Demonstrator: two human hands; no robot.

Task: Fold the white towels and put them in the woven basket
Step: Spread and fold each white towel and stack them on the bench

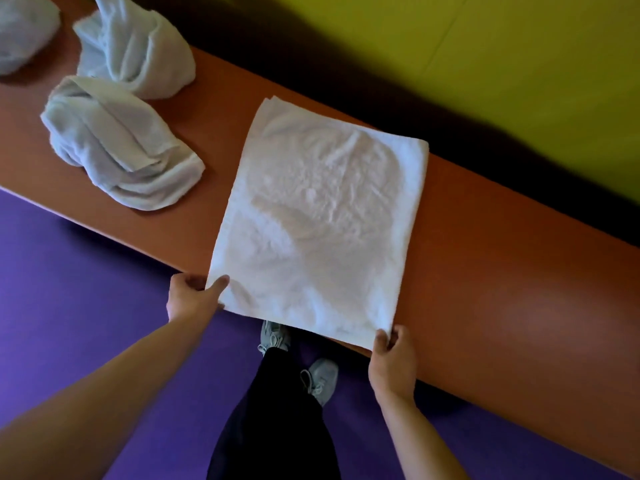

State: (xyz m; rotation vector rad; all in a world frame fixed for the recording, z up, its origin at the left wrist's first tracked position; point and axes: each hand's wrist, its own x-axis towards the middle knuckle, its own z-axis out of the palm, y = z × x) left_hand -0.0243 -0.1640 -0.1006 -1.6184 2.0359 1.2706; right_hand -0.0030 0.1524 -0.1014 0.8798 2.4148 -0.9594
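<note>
1. While the person stands close to the worktop (485, 258), the left hand (190, 299) pinches the near left corner of the flat towel (322, 216), and the right hand (391, 358) pinches the near right corner. The fingers (220, 284) are closed on the cloth, with a thumb on top at each corner.
2. The flat towel lies spread on the worktop, and its near edge hangs a little over the side. It looks soft, light and floppy. It will bend and sag if it is held in only one spot, so the two near corners are good places to hold it.
3. Below it I see two shoes (298, 358) on the purple floor (86, 306).
4. Farther off to the left, a crumpled towel (117, 143) sits well apart from the flat one. Behind it is a second crumpled towel (135, 46), and a third heap (24, 29) shows at the top corner.
5. Nothing lies on the flat towel, so a fold away from the body looks clear.
6. I cannot see the woven basket.
</note>
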